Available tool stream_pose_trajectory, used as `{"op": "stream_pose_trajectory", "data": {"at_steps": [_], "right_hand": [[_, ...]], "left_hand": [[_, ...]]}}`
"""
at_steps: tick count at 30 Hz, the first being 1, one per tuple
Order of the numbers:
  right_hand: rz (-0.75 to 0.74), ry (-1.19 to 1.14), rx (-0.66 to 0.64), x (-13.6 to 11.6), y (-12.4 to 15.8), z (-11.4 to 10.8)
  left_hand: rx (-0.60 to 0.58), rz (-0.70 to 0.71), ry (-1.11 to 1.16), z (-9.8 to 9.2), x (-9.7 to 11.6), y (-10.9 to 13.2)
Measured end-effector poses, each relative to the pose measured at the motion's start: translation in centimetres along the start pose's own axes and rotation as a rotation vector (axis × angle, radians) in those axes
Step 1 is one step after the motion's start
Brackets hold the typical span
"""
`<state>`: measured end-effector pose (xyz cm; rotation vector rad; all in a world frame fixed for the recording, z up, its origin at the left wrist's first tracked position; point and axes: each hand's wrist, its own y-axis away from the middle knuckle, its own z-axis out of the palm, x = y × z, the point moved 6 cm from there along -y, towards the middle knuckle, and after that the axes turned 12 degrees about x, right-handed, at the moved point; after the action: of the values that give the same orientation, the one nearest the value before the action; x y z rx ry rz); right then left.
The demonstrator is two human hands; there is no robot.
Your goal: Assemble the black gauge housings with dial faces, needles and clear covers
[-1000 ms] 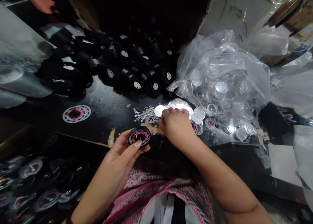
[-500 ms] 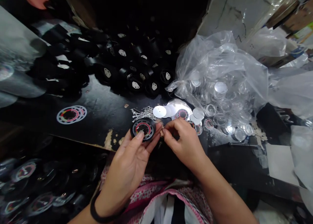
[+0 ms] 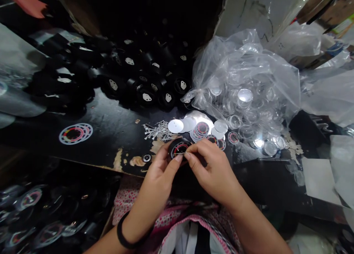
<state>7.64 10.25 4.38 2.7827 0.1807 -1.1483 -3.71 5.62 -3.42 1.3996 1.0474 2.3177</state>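
Note:
My left hand (image 3: 162,174) grips a round black gauge (image 3: 178,148) with a red and white dial, held over the black table's (image 3: 110,124) near edge. My right hand (image 3: 214,169) is closed in a pinch right at the gauge's face, thumb and forefinger pressed on a thin silvery pointer. Just beyond the hands lie a heap of small metal pointers (image 3: 157,130), plain silver discs (image 3: 175,126) and printed dial faces (image 3: 201,129).
A heap of black gauge housings (image 3: 143,80) fills the back of the table. A clear plastic bag of transparent lenses (image 3: 249,95) lies at the right. A loose dial face (image 3: 75,133) rests at the left. Finished gauges (image 3: 33,213) lie lower left.
My right hand drew back from the silver discs and pointers to the gauge with something pinched. My left hand carried the gauge right and a little up, meeting the right hand.

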Motion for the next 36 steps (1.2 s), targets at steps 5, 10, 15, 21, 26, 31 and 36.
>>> {"op": "stream_pose_trajectory", "data": {"at_steps": [5,10,15,21,26,31,36], "right_hand": [[0.025,0.006,0.01,-0.1,0.3,-0.3],[0.078,-0.058,0.031,-0.2,0.6,-0.5],[0.115,-0.084,0.009,-0.2,1.2,-0.1],[0.182,-0.16,0.003,0.1,1.5,0.7],[0.231,-0.146,-0.052,0.4,1.3,0.0],[0.147,0.126,0.676,2.3,4.1,-10.4],[0.377,0.068,0.967,11.1,7.4,-15.8]], "left_hand": [[-0.03,0.059,-0.043,0.0,0.0,0.4],[-0.001,0.115,-0.074,0.0,1.1,0.8],[0.095,0.227,-0.21,-0.4,2.3,1.1],[0.124,0.284,-0.285,-0.9,2.7,1.5],[0.048,0.101,-0.184,-0.8,1.3,0.7],[0.101,-0.112,0.055,-0.5,0.2,-0.4],[-0.097,-0.414,0.174,2.1,-2.0,1.0]]}}
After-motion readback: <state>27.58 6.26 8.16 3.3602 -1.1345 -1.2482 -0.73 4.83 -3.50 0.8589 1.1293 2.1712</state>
